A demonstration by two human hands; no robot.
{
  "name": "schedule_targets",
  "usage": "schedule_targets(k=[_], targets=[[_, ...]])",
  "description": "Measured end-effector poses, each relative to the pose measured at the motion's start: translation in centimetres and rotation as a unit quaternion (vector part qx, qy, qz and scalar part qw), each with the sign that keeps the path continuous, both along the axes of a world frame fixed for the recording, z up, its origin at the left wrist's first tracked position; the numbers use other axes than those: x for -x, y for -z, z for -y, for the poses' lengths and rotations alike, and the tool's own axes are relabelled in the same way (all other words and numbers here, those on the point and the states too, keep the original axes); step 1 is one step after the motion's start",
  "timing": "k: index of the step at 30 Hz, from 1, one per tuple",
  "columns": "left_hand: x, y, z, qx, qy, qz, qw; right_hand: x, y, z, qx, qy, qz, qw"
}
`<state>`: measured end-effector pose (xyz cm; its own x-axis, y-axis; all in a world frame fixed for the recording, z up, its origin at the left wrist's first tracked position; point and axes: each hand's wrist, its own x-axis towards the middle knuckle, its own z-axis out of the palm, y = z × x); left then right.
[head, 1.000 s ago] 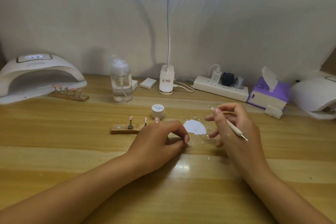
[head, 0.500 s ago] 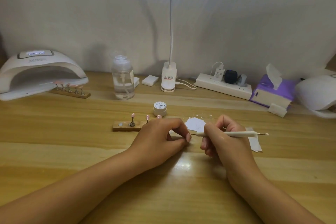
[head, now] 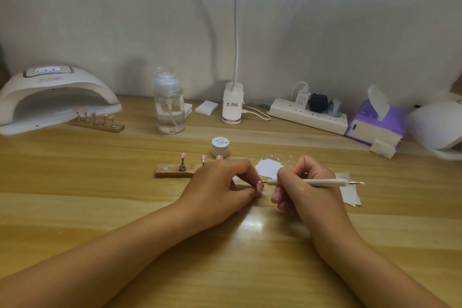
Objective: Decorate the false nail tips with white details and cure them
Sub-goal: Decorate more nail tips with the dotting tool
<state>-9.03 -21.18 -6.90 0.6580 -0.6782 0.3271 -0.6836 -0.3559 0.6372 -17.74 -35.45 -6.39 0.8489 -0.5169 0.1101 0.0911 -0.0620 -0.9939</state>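
**Hands.** The left hand rests on the counter with its fingers curled and thumb and forefinger brought together. Anything pinched between them is hidden, so its grip cannot be determined. The right hand is clamped on the dotting tool, gripping the left part of the shaft in a pen hold. The two hands lie near each other but apart.

**Dotting tool.** The long axis runs almost level, left to right across the view. The fine left tip points at the left forefinger and reaches just beside its nail. The right end, a metal pin with a small ball, projects past the right hand over a pale paper sheet.

**Work area.**
- A white patch of gel lies on the counter just behind the gap between the hands.
- A small white jar, lid on, stands behind the left hand.
- A wooden holder strip lies left of and partly behind the left hand. Pink nail tips stand upright on it.

**Rear of counter, left to right.**
- Curing lamp, display lit.
- Second holder strip at the lamp mouth, carrying five pink tips.
- Clear pump bottle.
- Clip lamp base.
- Power strip.
- Purple tissue box.
- Second white lamp.
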Motion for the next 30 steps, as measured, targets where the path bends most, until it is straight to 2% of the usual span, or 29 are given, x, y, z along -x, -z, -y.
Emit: schedule_targets(k=[13,30], targets=[[-0.22,0.11,0.04,0.008,0.003,-0.003,1.000,0.17,-0.27,-0.07,-0.014,0.009,0.008,1.000],[-0.21,0.09,-0.13,-0.006,0.006,-0.004,1.000,0.08,-0.23,-0.17,0.019,0.000,-0.003,1.000]])
